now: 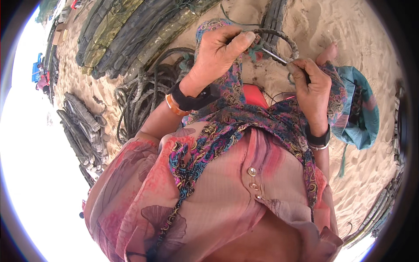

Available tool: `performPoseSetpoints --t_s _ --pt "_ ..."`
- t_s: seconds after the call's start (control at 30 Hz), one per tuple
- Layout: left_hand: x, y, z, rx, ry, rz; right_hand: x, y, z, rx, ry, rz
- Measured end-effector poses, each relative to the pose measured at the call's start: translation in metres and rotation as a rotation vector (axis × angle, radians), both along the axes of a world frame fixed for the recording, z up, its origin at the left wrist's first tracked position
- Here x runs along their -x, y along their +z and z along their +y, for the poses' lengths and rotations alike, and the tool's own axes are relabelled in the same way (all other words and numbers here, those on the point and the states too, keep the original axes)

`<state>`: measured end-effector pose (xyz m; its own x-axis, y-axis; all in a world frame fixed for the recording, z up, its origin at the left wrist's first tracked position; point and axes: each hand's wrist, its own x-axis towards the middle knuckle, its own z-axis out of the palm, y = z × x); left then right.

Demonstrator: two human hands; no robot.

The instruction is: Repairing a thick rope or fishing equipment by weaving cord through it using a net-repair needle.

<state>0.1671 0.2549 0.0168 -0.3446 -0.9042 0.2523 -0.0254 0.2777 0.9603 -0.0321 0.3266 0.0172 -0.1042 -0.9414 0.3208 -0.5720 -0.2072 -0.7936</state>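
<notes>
My left hand (222, 53) pinches one side of a curved, dark, rough rope (291, 43) between thumb and fingers. The rope arches across to my right hand (312, 85), whose thumb and fingertips are closed at its other side. Between the two hands runs a thin silvery rod (274, 56), its lower end at my right fingertips; I cannot make out what kind of tool it is. Frayed green twine (255, 53) hangs beside my left thumb. Both hands are raised over my patterned apron (235, 115). My right fingers partly hide where rod and rope meet.
Tangled grey rope (142, 94) lies on the sand left of my legs, below long dark bundles (131, 37). Another rope bundle (83, 129) rests farther left. A teal sack (362, 118) stands at my right, near a bare foot (328, 53). Something red (254, 96) shows between my legs.
</notes>
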Motion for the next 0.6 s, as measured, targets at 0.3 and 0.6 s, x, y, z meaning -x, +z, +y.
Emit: performPoseSetpoints --t_s 0.3,0.6 --pt "-0.004 -0.004 0.000 0.037 -0.093 -0.170 -0.003 -0.002 0.004 0.103 -0.016 0.173" --pt "0.003 -0.012 -0.015 0.109 -0.102 -0.391 -0.008 -0.005 -0.003 0.097 -0.022 0.346"
